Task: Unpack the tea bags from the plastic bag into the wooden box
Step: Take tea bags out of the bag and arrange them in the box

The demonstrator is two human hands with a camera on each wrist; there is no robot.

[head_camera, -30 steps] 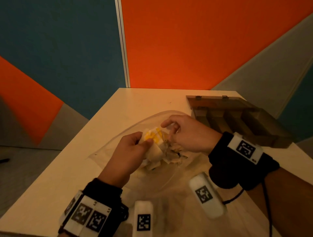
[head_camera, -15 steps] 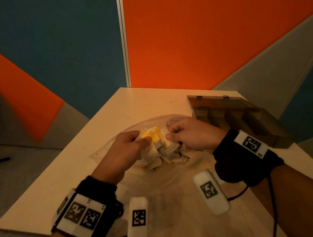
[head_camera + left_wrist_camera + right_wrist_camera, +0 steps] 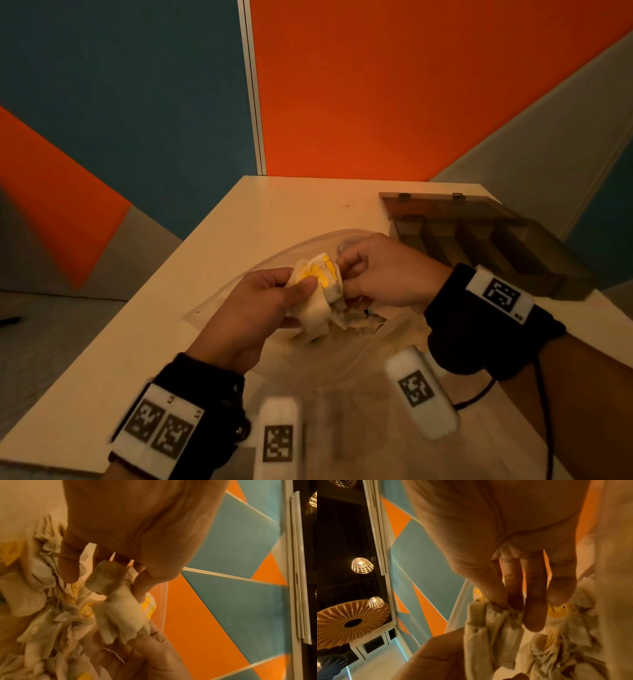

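Observation:
A clear plastic bag [image 3: 239, 294] lies on the table with a heap of pale tea bags with yellow tags [image 3: 356, 320] inside it. My left hand [image 3: 274, 291] grips a bunch of tea bags [image 3: 318, 291] lifted a little above the heap. My right hand [image 3: 346, 274] pinches the same bunch from the right. In the left wrist view my fingers [image 3: 142, 588] curl around the tea bags [image 3: 120, 612]. In the right wrist view thumb and fingertips [image 3: 501, 601] pinch the folded tops of the tea bags [image 3: 488, 628]. The wooden box [image 3: 486, 246] stands open at the right, its compartments dark.
The pale table [image 3: 274, 212] ends at its left edge and at the far edge against an orange and blue wall [image 3: 376, 85]. The box lid [image 3: 442, 204] lies back behind the box. A black cable [image 3: 476, 397] runs from my right wrist.
Both hands have worked on the bunch of tea bags and raised it slightly above the heap. The right hand has closed tighter on it. The box has not moved.

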